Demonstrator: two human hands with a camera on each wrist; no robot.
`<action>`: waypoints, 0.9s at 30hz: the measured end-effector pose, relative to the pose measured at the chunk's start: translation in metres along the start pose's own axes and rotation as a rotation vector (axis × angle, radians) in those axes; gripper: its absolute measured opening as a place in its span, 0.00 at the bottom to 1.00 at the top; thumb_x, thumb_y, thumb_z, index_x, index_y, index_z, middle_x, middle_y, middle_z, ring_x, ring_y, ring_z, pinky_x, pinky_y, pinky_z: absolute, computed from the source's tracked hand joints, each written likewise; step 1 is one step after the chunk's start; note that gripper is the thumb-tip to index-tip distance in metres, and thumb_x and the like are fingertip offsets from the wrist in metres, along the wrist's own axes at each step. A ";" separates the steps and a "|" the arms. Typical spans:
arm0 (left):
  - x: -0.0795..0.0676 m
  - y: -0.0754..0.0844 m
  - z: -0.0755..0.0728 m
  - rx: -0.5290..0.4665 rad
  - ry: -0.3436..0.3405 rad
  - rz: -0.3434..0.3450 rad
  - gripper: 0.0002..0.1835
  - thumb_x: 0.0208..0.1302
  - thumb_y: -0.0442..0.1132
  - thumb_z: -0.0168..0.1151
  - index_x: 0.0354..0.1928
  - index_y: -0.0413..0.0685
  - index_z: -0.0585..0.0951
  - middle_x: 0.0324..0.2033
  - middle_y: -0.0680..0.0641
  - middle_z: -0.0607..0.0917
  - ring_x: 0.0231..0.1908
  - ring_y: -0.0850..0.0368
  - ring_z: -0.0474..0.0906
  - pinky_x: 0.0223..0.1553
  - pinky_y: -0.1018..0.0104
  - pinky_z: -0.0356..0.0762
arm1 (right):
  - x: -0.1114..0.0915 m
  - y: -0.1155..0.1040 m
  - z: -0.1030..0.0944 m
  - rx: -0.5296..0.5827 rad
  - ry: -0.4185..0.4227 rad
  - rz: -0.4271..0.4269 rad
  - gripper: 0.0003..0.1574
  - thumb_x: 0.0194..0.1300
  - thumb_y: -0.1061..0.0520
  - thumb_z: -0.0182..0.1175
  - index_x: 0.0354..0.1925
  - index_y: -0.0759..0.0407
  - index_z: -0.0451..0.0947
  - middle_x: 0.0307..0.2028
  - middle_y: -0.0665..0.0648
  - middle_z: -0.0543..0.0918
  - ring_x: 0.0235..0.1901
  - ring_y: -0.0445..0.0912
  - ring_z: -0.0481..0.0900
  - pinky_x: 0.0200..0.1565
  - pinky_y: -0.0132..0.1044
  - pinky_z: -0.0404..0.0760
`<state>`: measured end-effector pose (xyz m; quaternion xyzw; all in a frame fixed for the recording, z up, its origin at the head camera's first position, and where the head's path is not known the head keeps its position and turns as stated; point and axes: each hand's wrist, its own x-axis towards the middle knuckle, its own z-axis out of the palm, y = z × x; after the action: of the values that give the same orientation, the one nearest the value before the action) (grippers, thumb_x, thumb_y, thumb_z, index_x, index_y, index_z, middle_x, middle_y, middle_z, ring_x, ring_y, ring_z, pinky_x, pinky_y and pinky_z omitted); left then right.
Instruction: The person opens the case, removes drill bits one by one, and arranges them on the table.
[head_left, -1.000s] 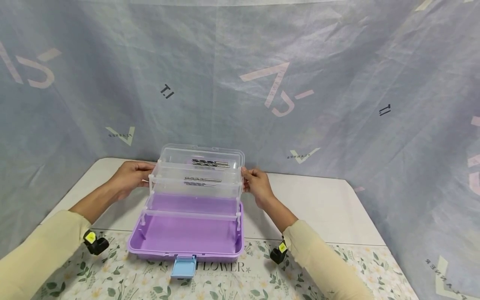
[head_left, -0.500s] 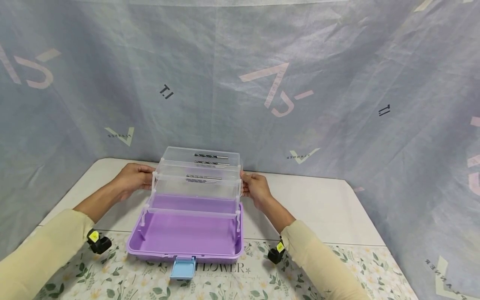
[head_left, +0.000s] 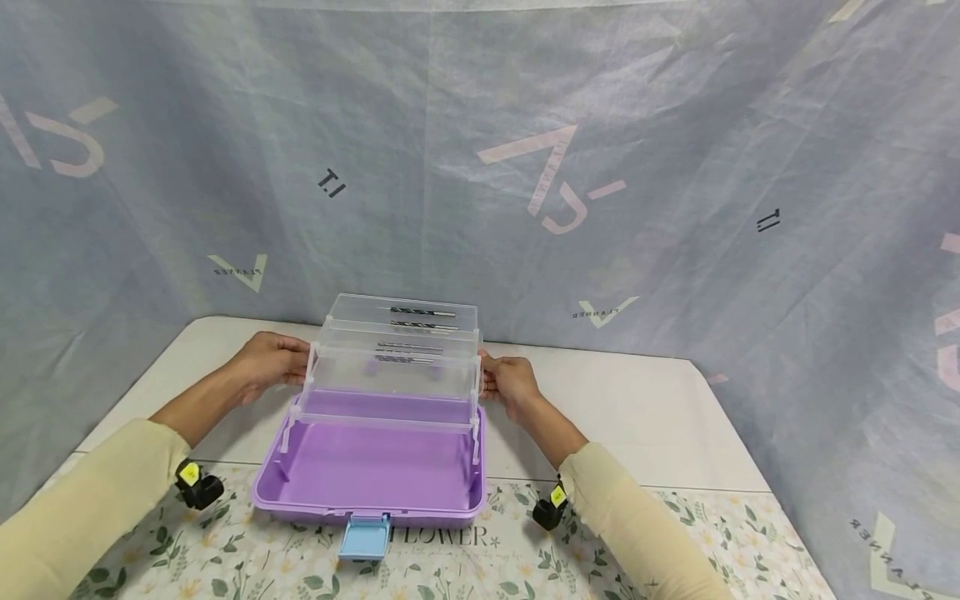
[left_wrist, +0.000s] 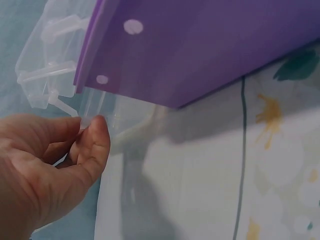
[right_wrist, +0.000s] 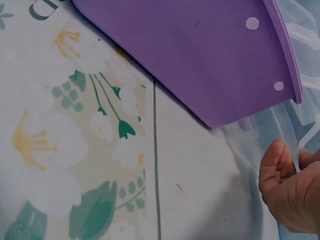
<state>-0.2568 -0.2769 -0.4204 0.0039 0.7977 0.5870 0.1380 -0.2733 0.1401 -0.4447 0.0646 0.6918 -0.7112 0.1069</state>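
Observation:
A purple toolbox stands open on the table, with clear plastic tiered trays spread up and back above its base. Several metal drill bits lie in the upper trays. At the front hangs a light blue latch. My left hand pinches the left edge of the clear lid behind the box, between thumb and fingers. On the other side my right hand pinches the lid's right edge. In the head view the trays hide most of the lid.
The box rests across a white tabletop and a flower-print cover. Grey-blue printed cloth hangs close behind the table and along both sides. A black wrist camera sits on each sleeve.
The clear lid has swung back and down behind the box, and the tiered trays have spread out. Both hands have sunk slightly with the lid.

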 end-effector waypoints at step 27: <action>-0.035 -0.003 0.024 0.476 0.146 0.155 0.29 0.90 0.46 0.52 0.75 0.27 0.78 0.52 0.34 0.93 0.46 0.54 0.89 0.43 0.65 0.85 | -0.001 -0.003 -0.003 -0.064 -0.025 -0.010 0.22 0.89 0.52 0.59 0.36 0.64 0.81 0.25 0.51 0.81 0.25 0.41 0.80 0.31 0.30 0.87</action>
<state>-0.2170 -0.2610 -0.4220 0.0547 0.9186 0.3902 0.0299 -0.2729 0.1430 -0.4420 0.0486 0.7131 -0.6901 0.1140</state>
